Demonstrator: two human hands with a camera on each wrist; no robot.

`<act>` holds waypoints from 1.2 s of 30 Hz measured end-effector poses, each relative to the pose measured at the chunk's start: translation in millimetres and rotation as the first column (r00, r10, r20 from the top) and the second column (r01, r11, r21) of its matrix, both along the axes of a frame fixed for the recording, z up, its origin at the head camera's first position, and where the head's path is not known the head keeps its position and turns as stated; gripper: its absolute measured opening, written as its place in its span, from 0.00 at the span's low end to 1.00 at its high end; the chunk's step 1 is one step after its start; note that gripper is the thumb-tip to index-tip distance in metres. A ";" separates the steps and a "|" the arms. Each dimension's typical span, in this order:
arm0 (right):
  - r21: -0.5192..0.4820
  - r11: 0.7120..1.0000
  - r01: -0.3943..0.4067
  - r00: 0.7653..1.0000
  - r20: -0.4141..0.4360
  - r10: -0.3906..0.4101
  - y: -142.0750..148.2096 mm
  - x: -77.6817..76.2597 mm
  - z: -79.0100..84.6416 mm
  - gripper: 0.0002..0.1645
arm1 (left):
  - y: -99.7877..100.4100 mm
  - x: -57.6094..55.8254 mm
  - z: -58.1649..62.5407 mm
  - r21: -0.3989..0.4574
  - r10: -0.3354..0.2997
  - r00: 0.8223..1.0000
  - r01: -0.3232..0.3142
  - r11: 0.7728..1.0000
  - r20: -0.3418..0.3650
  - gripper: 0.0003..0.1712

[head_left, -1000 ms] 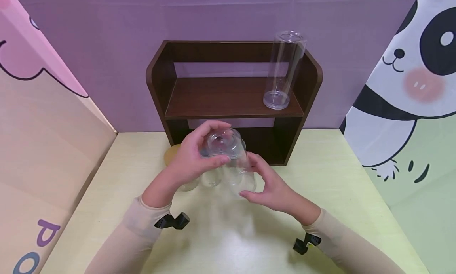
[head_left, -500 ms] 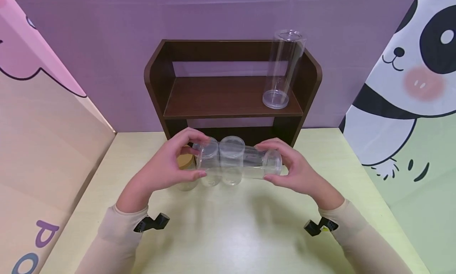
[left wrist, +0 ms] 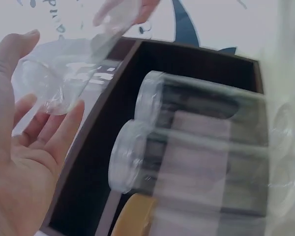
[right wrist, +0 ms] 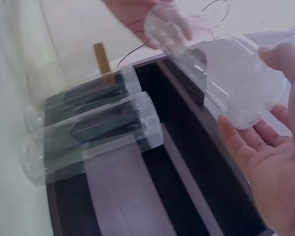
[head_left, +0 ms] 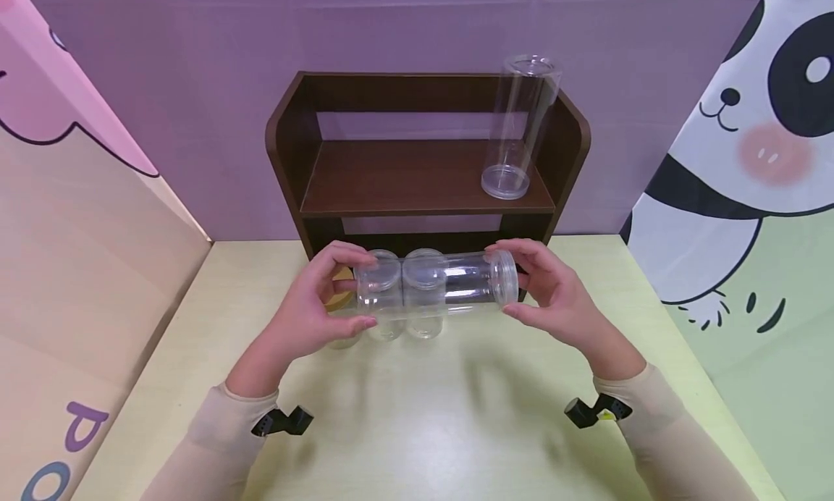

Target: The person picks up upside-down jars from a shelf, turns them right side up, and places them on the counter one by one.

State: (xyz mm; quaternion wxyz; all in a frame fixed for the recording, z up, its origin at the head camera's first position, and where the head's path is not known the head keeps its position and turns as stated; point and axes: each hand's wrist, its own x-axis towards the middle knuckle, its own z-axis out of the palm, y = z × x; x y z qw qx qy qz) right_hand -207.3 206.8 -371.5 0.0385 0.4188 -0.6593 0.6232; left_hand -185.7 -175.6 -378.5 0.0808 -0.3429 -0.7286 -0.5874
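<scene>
Left hand [head_left: 314, 307] and right hand [head_left: 555, 304] each had grip on one end of sideways clear canister [head_left: 464, 284], head-view centre.

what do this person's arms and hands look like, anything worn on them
The left hand and right hand show no gloves. Pale beige sleeves cover the forearms to the wrists. Each wrist bears a small, blocky black device: the left one and the right one, which has a small yellow-green patch beside it.
</scene>
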 end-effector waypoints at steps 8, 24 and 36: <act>-0.152 0.988 -0.029 0.999 -0.032 0.025 -3.8 -2.7 29.2 0.42 | 19.6 5.4 -9.8 -0.205 0.021 0.999 -0.011 0.979 0.044 0.43; 0.038 0.998 -0.051 0.997 0.055 0.049 -45.7 0.4 61.3 0.44 | 63.4 3.9 -37.1 -0.263 -0.100 0.986 0.132 0.956 0.132 0.38; 0.087 0.996 0.006 0.999 0.043 -0.010 -46.2 5.8 60.7 0.41 | 60.3 2.0 -36.7 -0.238 -0.068 0.989 0.099 0.966 0.134 0.42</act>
